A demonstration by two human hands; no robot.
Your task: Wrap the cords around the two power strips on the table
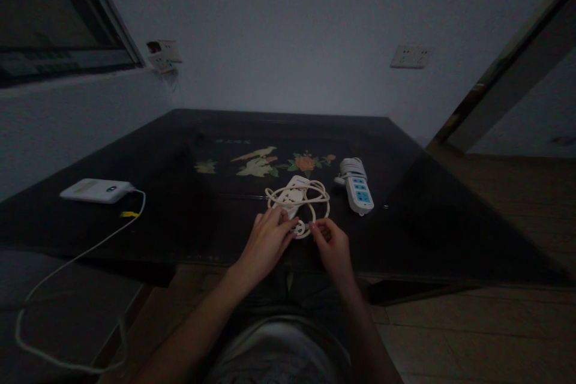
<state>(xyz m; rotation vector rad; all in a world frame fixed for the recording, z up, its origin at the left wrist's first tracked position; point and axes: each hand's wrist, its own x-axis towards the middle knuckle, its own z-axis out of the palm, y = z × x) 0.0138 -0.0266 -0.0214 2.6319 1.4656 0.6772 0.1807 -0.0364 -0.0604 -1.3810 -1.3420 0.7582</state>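
Observation:
A white power strip [294, 189] lies on the dark table before me, with its pale cord [321, 189] looped loosely over it. My left hand [269, 234] is curled over the strip's near end, its thumb reaching to the edge of the round white plug [299, 228]. Part of the strip is hidden under those fingers. From the right, my right hand [332, 243] pinches the cord close to the plug. Farther right lies a second power strip [360, 193] with blue socket panels, its cord wound around the far end.
The dark tabletop [216, 228] bears a bird-and-flower picture [256, 165]. At left lies a white box-shaped device [96, 190], its cable [85, 252] hanging over the front edge beside a yellow tag [129, 214]. Wall sockets [411, 56] sit above the table.

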